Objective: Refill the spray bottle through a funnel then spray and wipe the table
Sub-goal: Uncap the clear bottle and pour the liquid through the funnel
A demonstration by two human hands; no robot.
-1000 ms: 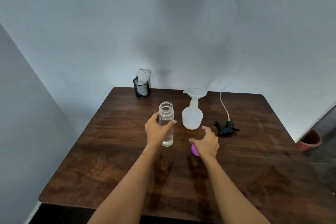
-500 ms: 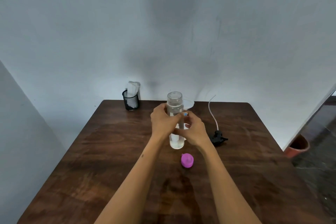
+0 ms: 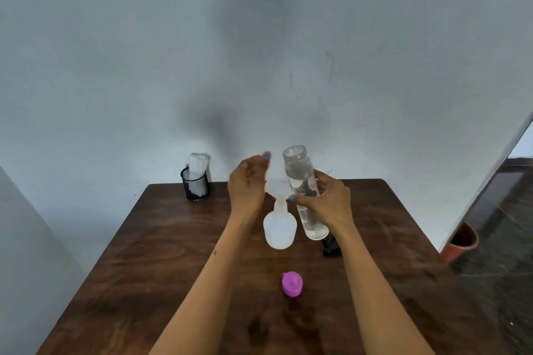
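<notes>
Table [image 3: 161, 262]: I see dark brown wood, standing against a pale grey wall [image 3: 115, 66].
Right hand [image 3: 326, 202]: my fingers wrap the open water bottle [image 3: 305, 193], lifted and tilted.
Left hand [image 3: 248, 184]: loosely curled beside the funnel [image 3: 277, 188], blurred; I cannot tell if it touches.
Spray bottle [image 3: 279, 228]: mid-table, funnel in its neck.
Cap [image 3: 292, 284]: pink, nearer me.
Mesh cup [image 3: 195, 184]: back edge.
Pot [image 3: 460, 241]: on the floor, right.
</notes>
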